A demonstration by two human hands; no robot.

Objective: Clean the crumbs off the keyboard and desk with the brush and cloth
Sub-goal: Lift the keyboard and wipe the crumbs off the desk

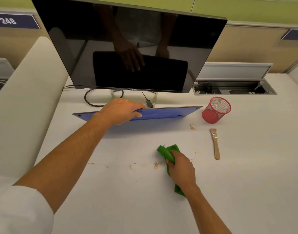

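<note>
Green cloth [168, 153] is bunched up in the right hand [182, 168], fingers curled round it and pressing it down on the white desk [246, 183], a good way in front of the keyboard [161, 114] and toward its right end. Just left of the cloth there's a thin line of brown crumbs [156, 165] strung out across the desk, with a few more specks to its right and another small pile [192, 127] just off the keyboard's front right corner.

Keyboard itself is purple-blue and tipped up on its edge, underside facing this way, keys turned toward the monitor [128, 48] right behind it. Left hand [121, 111] grips its top edge left of the middle, fingers hooked over the near side.

Wooden brush [215, 143] lies flat on the desk off past the keyboard's right end, bristles pointing away, nobody touching it. Red mesh pen cup [215, 110] sits just beside the keyboard's right end, tilted on its side-ish with the opening facing up and toward us. Behind that cup, an open cable hatch [234, 89] in the desk.
</note>
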